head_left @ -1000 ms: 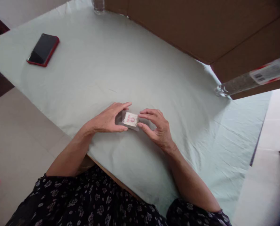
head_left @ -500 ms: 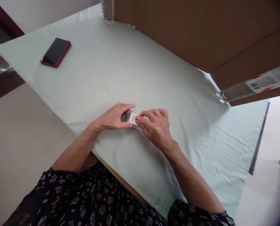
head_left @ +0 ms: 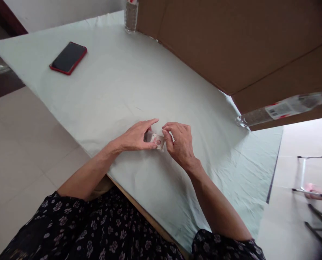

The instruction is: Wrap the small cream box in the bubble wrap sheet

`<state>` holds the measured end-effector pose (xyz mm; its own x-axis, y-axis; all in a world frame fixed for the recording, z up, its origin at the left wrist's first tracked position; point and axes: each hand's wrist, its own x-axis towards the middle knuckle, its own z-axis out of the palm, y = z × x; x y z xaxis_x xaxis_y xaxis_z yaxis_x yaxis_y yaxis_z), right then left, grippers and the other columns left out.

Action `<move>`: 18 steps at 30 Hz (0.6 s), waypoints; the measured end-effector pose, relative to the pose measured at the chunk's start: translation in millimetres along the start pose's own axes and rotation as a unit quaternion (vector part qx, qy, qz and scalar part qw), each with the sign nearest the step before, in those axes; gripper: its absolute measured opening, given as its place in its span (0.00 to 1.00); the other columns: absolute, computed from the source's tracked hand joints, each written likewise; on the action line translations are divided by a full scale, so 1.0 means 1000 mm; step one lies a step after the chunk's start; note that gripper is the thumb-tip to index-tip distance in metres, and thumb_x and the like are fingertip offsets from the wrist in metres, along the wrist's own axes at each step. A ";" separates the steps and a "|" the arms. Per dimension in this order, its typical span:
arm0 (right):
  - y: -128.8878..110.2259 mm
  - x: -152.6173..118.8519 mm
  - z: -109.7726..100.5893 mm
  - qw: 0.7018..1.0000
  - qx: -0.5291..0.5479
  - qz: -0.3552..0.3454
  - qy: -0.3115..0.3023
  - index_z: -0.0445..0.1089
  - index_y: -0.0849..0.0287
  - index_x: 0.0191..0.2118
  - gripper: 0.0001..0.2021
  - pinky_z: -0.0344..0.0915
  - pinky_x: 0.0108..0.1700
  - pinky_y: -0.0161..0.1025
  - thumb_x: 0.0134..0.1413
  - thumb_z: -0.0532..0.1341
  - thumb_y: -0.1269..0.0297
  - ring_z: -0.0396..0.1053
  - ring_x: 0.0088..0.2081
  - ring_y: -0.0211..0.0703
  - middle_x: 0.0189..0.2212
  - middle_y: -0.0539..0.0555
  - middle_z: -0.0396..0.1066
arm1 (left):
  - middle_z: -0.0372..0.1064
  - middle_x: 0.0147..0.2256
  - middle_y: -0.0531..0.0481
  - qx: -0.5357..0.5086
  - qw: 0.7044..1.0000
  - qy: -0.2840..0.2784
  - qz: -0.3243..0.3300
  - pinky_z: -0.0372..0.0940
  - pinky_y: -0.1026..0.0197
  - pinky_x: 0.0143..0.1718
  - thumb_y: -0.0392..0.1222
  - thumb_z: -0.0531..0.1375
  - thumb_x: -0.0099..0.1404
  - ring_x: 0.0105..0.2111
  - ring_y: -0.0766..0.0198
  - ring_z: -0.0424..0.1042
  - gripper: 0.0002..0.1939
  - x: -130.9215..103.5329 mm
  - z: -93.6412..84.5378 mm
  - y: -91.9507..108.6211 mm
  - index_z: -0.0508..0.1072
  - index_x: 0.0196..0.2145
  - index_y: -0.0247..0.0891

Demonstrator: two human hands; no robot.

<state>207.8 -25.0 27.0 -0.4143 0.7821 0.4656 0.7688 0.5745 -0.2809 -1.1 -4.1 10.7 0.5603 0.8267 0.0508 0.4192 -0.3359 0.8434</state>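
On the tabletop [head_left: 117, 83], the left hand [head_left: 136, 136] curves half open around a small white block [head_left: 158, 142] with red print, and the right hand [head_left: 178, 140] has thumb and finger nearly closed at its edge, the grip unclear.

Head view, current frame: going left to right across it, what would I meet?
Black-screened phone in a red case → left hand → small whitish block with red print → right hand → clear plastic bottle with a red-and-white label.

Soft, dim daylight leaves faint shadows near the hands [head_left: 136, 136]; the right edge blurs darkly.
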 end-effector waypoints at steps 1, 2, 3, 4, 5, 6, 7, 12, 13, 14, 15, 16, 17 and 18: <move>-0.001 0.001 0.000 1.000 0.011 0.008 -0.003 0.66 0.55 0.39 0.08 0.60 0.48 0.46 0.70 0.52 0.66 0.74 0.40 0.46 0.40 0.54 0.79 | 0.70 0.49 0.41 -0.013 1.000 0.008 0.002 0.65 0.48 0.55 0.57 0.65 0.60 0.48 0.52 0.69 0.46 0.000 0.001 -0.001 0.56 0.70 0.35; -0.001 0.002 0.000 1.000 0.022 0.018 -0.004 0.66 0.54 0.39 0.08 0.60 0.48 0.46 0.70 0.51 0.65 0.74 0.40 0.46 0.40 0.54 0.79 | 0.69 0.49 0.41 -0.024 1.000 0.016 0.005 0.65 0.49 0.54 0.56 0.65 0.60 0.48 0.53 0.69 0.47 0.000 0.002 -0.002 0.55 0.70 0.35; -0.002 0.003 0.000 0.999 0.032 0.030 -0.005 0.66 0.54 0.39 0.08 0.61 0.48 0.46 0.71 0.51 0.65 0.74 0.40 0.46 0.39 0.54 0.78 | 0.68 0.49 0.41 -0.032 0.999 0.026 0.010 0.66 0.49 0.53 0.55 0.65 0.60 0.48 0.53 0.69 0.47 0.000 0.003 -0.003 0.55 0.71 0.36; -0.003 0.003 0.000 0.998 0.042 0.043 -0.005 0.66 0.54 0.39 0.09 0.62 0.47 0.46 0.71 0.51 0.64 0.73 0.38 0.46 0.38 0.54 0.78 | 0.67 0.49 0.41 -0.039 0.999 0.035 0.016 0.66 0.49 0.53 0.54 0.65 0.61 0.48 0.53 0.69 0.46 0.000 0.004 -0.005 0.54 0.71 0.37; -0.003 0.004 0.000 0.997 0.051 0.058 -0.004 0.66 0.54 0.39 0.09 0.62 0.46 0.46 0.71 0.51 0.63 0.73 0.37 0.46 0.37 0.54 0.78 | 0.67 0.50 0.40 -0.044 0.998 0.041 0.023 0.66 0.49 0.53 0.53 0.65 0.61 0.48 0.53 0.68 0.46 0.001 0.005 -0.006 0.54 0.71 0.38; -0.003 0.005 -0.001 0.995 0.061 0.076 -0.004 0.67 0.54 0.39 0.09 0.63 0.45 0.46 0.71 0.52 0.62 0.72 0.36 0.46 0.36 0.54 0.78 | 0.66 0.51 0.40 -0.048 0.997 0.044 0.030 0.67 0.49 0.53 0.52 0.65 0.61 0.49 0.53 0.68 0.45 0.001 0.006 -0.008 0.54 0.71 0.39; -0.003 0.006 -0.001 0.993 0.072 0.096 -0.005 0.67 0.54 0.39 0.10 0.64 0.44 0.46 0.71 0.52 0.61 0.72 0.36 0.46 0.35 0.54 0.77 | 0.65 0.52 0.40 -0.051 0.997 0.045 0.036 0.67 0.49 0.53 0.50 0.65 0.61 0.50 0.53 0.68 0.45 0.001 0.007 -0.009 0.53 0.71 0.40; -0.004 0.015 -0.006 0.978 0.124 0.170 0.000 0.68 0.53 0.37 0.11 0.65 0.42 0.44 0.69 0.53 0.58 0.71 0.35 0.44 0.34 0.52 0.76 | 0.62 0.61 0.37 -0.063 0.997 0.029 0.039 0.64 0.47 0.58 0.45 0.66 0.59 0.54 0.51 0.68 0.48 0.001 0.008 -0.010 0.50 0.72 0.41; -0.004 0.016 -0.007 0.976 0.130 0.174 0.002 0.68 0.53 0.36 0.10 0.65 0.42 0.44 0.68 0.54 0.58 0.71 0.34 0.44 0.33 0.52 0.76 | 0.61 0.63 0.36 -0.066 0.997 0.023 0.035 0.63 0.46 0.59 0.45 0.65 0.59 0.56 0.49 0.67 0.48 0.001 0.008 -0.009 0.50 0.72 0.40; -0.004 0.018 -0.008 0.975 0.134 0.176 0.004 0.68 0.53 0.36 0.10 0.65 0.42 0.44 0.68 0.54 0.59 0.71 0.34 0.43 0.32 0.51 0.76 | 0.60 0.64 0.36 -0.071 0.997 0.017 0.029 0.63 0.46 0.60 0.45 0.65 0.59 0.57 0.48 0.67 0.48 0.001 0.008 -0.009 0.49 0.72 0.40; -0.003 0.020 -0.008 0.975 0.138 0.177 0.006 0.68 0.53 0.35 0.10 0.65 0.42 0.44 0.68 0.54 0.59 0.71 0.33 0.43 0.32 0.51 0.76 | 0.60 0.65 0.35 -0.076 0.997 0.011 0.023 0.62 0.46 0.61 0.46 0.65 0.59 0.58 0.48 0.67 0.49 0.001 0.007 -0.008 0.48 0.73 0.39; -0.003 0.022 -0.009 0.974 0.142 0.177 0.009 0.68 0.53 0.35 0.10 0.65 0.42 0.44 0.67 0.54 0.59 0.71 0.33 0.43 0.31 0.51 0.76 | 0.61 0.65 0.35 -0.080 0.997 0.006 0.017 0.62 0.46 0.61 0.46 0.65 0.60 0.58 0.47 0.67 0.50 0.001 0.007 -0.007 0.47 0.73 0.39; -0.002 0.024 -0.009 0.973 0.146 0.177 0.012 0.68 0.53 0.35 0.10 0.65 0.42 0.44 0.67 0.55 0.59 0.71 0.33 0.43 0.31 0.50 0.76 | 0.62 0.64 0.35 -0.083 0.996 0.002 0.011 0.62 0.46 0.60 0.47 0.65 0.60 0.58 0.47 0.68 0.50 0.001 0.006 -0.006 0.46 0.73 0.38; -0.001 0.025 -0.010 0.972 0.151 0.177 0.014 0.68 0.54 0.35 0.10 0.65 0.42 0.44 0.67 0.55 0.59 0.71 0.33 0.42 0.30 0.50 0.76 | 0.62 0.64 0.34 -0.085 0.996 0.000 0.006 0.63 0.47 0.60 0.47 0.65 0.59 0.58 0.47 0.68 0.51 0.001 0.006 -0.005 0.46 0.73 0.38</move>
<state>201.5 -7.8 47.1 -0.1329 0.9390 0.3171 0.6808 0.3190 -0.6594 1.5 -4.0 3.1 0.5645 0.8232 0.0607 0.2857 -0.2639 0.9213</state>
